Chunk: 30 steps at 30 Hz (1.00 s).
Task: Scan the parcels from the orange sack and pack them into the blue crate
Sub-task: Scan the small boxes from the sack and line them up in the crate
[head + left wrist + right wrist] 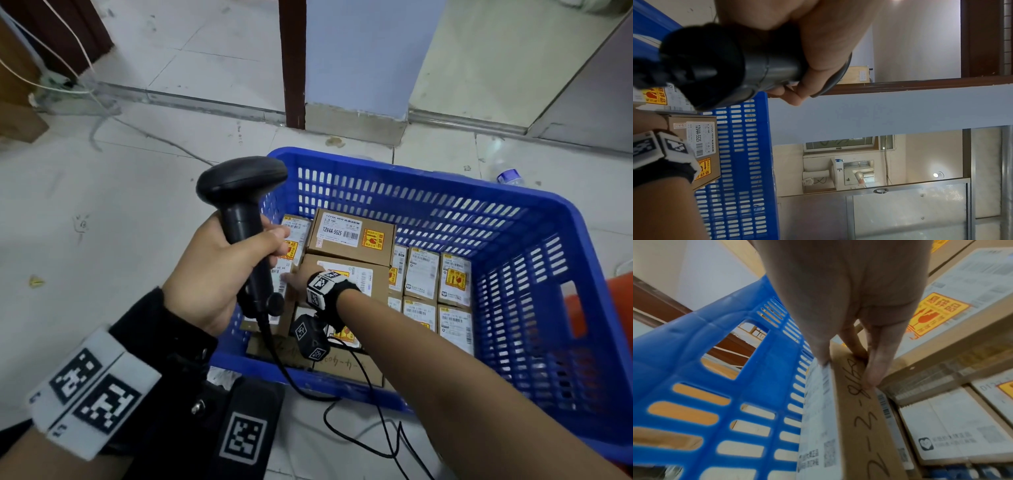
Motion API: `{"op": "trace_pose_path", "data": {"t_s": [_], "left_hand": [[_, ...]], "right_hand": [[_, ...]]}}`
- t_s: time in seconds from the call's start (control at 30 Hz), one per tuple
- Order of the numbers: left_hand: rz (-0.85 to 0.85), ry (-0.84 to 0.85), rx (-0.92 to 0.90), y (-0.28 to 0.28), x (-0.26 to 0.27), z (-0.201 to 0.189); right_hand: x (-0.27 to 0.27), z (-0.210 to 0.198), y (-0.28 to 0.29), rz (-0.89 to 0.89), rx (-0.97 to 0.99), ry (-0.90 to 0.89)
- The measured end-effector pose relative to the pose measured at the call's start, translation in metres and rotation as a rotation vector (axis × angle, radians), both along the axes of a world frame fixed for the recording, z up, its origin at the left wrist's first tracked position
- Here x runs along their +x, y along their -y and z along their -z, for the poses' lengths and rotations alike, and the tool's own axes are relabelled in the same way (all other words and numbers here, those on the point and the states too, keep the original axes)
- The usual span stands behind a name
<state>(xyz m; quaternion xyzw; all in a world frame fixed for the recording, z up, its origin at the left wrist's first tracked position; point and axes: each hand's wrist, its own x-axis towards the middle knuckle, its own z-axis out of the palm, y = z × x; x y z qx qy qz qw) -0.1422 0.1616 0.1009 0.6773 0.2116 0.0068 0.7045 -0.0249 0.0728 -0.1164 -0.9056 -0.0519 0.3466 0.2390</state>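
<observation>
**Parcel Placement at Left Wall of Blue Crate**

Inside the blue crate (534,219), along its left wall, the right hand (849,305) reaches down onto a cardboard parcel (857,418) standing on edge. The thumb lies on the parcel's labelled left face and the fingers (877,369) on its right side, so the hand pinches the narrow top edge, which carries handwritten black marking. The parcel stands just beside the perforated crate wall.

Above the crate's near-left corner, the left hand (219,274) holds a black barcode scanner (243,192) upright. All fingers are curled round the handle. The scanner head sits above the fist, and its black cable (359,404) trails down across the near crate rim to the floor.

Other parcels fill the crate. A box labelled 12V4A-5525 (352,236) lies flat on top near the far wall. Smaller labelled boxes (438,284) stand in rows at the right side of the crate floor, touching one another.

An orange sack (620,301) shows beyond the right crate wall. A plastic bottle (507,171) lies on the tiled floor (102,205) behind the crate.
</observation>
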Motion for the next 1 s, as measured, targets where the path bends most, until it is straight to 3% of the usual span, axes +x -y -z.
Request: {"op": "trace_pose_path", "data": {"t_s": [0.13, 0.3, 0.4, 0.53, 0.73, 0.87, 1.0], "left_hand": [[0.004, 0.0, -0.002, 0.002, -0.001, -0.001], [0.018, -0.002, -0.006, 0.004, -0.001, -0.002], [0.014, 0.0, -0.004, 0.006, 0.001, -0.001], [0.013, 0.006, -0.008, 0.007, 0.001, -0.002], [0.012, 0.009, -0.009, 0.009, 0.001, -0.002], [0.013, -0.008, -0.003, 0.009, 0.0, -0.002], [0.007, -0.009, 0.002, 0.008, 0.0, 0.0]], "right_hand": [[0.009, 0.002, 0.012, -0.192, -0.168, 0.159], [0.015, 0.018, 0.024, -0.353, -0.348, 0.019], [0.024, 0.035, 0.027, -0.259, -0.334, -0.02], [0.015, 0.006, 0.034, -0.423, -0.361, 0.077], [0.01, 0.008, 0.023, -0.556, -0.204, 0.334], [0.003, 0.007, -0.005, -0.843, -0.341, 0.078], [-0.005, 0.027, -0.012, -0.865, -0.387, 0.132]]}}
